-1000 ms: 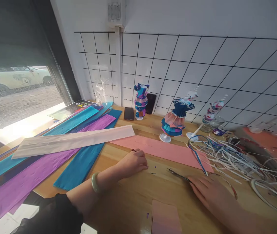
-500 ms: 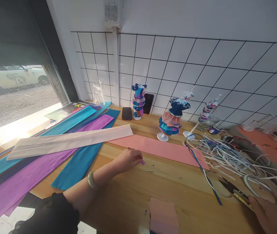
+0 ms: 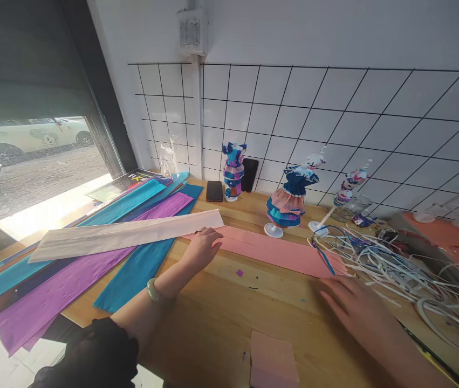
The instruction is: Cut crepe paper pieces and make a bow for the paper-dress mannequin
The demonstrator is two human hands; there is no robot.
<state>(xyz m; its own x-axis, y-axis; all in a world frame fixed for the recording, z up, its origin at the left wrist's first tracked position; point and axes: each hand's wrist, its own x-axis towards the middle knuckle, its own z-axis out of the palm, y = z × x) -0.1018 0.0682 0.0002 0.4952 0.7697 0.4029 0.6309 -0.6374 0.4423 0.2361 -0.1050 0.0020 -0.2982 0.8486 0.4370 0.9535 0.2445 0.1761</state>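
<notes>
My left hand [image 3: 201,249], with a pale bangle on its wrist, is over the left end of a long pink crepe paper strip [image 3: 269,249]. Its loosely bent fingers are close to the cream paper strip [image 3: 132,235]; no grip on either paper shows. At the pink strip's right end, my right hand [image 3: 350,302] reaches in with stretched fingers, open. Beside my right forearm lie scissors [image 3: 435,358], partly hidden by it. Between the hands, a small purple scrap [image 3: 239,273] rests on the wooden table [image 3: 213,323].
Teal [image 3: 132,277] and purple strips [image 3: 91,272] lie at left. Dressed paper figures [image 3: 288,199] stand near the gridded wall, by two phones [image 3: 214,191]. Tangled white strips [image 3: 378,258] spread at right, with a glass jar [image 3: 353,207] behind. A folded pink piece [image 3: 273,358] is in front.
My left hand has left the purple scrap on the table and moved left to the pink strip. My right hand has let go of the scissors and moved left to the strip's other end.
</notes>
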